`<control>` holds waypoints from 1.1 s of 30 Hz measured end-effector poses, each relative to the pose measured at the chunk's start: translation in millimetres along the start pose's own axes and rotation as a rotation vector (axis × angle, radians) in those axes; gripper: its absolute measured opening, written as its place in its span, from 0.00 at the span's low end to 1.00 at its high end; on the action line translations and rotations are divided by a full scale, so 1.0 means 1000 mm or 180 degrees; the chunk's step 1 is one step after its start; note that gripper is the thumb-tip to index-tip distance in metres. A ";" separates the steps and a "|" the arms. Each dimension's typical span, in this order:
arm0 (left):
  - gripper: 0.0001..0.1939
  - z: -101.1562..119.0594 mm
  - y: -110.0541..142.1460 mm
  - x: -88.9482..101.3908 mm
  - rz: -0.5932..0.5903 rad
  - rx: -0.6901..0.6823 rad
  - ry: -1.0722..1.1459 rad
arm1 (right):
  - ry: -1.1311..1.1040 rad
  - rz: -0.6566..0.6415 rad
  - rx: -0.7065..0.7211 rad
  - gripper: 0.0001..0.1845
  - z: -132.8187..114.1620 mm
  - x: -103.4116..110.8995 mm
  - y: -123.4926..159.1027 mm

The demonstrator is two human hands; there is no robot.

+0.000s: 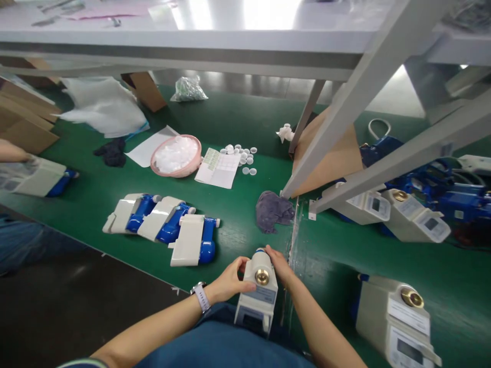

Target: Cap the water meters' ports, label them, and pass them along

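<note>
A beige water meter (259,295) with a brass threaded port and a small display stands at the table's near edge, close to my body. My left hand (233,280) grips its left side, thumb across the front below the brass port. Around the far right side of the same meter curls my right hand (279,263), its fingertips near the blue far end and partly hidden. To the left lie three meters side by side, the closest being a beige and blue water meter (187,240). A grey cloth (273,210) lies crumpled just beyond my hands.
A pink basin (154,162) full of white caps sits beside a paper sheet (220,168) and loose white caps (249,160). Metal frame legs (345,107) and cardboard (326,153) rise at right, near more meters (395,317). Another person's hand (13,152) is at far left.
</note>
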State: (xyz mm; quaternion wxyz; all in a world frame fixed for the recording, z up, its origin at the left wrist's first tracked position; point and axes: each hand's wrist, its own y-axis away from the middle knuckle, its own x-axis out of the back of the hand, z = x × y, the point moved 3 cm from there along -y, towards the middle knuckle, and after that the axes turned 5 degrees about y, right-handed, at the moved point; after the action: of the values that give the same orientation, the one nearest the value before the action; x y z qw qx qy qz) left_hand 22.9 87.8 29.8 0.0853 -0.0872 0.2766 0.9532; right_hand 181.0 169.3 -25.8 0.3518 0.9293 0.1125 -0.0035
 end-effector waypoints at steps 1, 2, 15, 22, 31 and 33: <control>0.34 -0.002 -0.005 0.001 0.0034 0.0044 0.0047 | 0.0077 0.0226 0.0016 0.27 -0.004 0.006 -0.001; 0.33 -0.003 -0.010 0.002 0.0096 0.0098 0.0104 | 0.0078 0.0461 0.0055 0.27 -0.010 0.012 0.000; 0.21 -0.012 -0.035 0.010 0.0406 0.0196 -0.0168 | 0.3082 0.0683 0.2063 0.17 -0.060 -0.056 0.065; 0.28 -0.002 -0.030 0.012 0.0240 0.0306 -0.0276 | 0.1376 0.0988 0.1435 0.24 -0.082 -0.044 0.048; 0.30 -0.015 -0.036 0.020 0.0207 0.0238 0.0098 | 0.2931 0.1121 0.0357 0.18 -0.076 -0.062 0.020; 0.31 -0.020 -0.039 0.019 0.0165 0.0229 0.0287 | 0.3153 0.1145 0.0349 0.17 -0.080 -0.065 0.019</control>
State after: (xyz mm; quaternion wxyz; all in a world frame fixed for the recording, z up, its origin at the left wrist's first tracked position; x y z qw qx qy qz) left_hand 15.5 111.6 -10.5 0.0511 -0.1197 0.3164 0.9397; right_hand 115.7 193.9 52.3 0.2024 0.8412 0.1036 0.4906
